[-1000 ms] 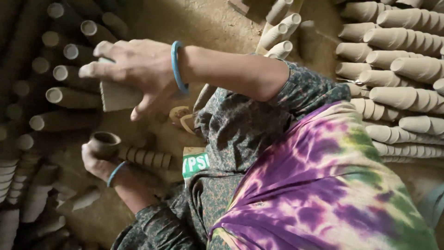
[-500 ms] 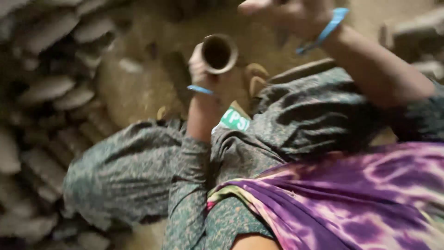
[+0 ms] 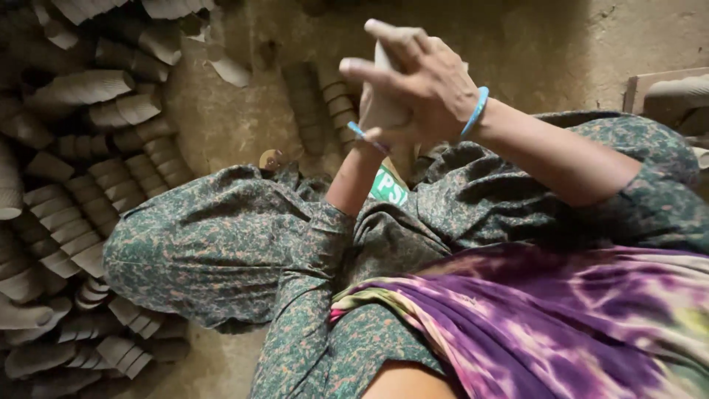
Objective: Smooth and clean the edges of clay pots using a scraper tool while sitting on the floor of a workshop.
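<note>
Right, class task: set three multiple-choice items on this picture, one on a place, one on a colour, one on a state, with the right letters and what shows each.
1. Where do the stacked clay cups lie?
A. on the ground to the picture's left
B. on a shelf
C. in a basket

2. What colour is the bangle on the right wrist?
A. red
B. blue
C. gold

3. How is the right hand?
A. flat on the ground
B. closed over the clay piece that the left hand also holds
C. hanging empty

Key: 1 A, rows lie on the dirt floor; 2 B, the band is light blue; 3 B, fingers wrap the pale piece.
</note>
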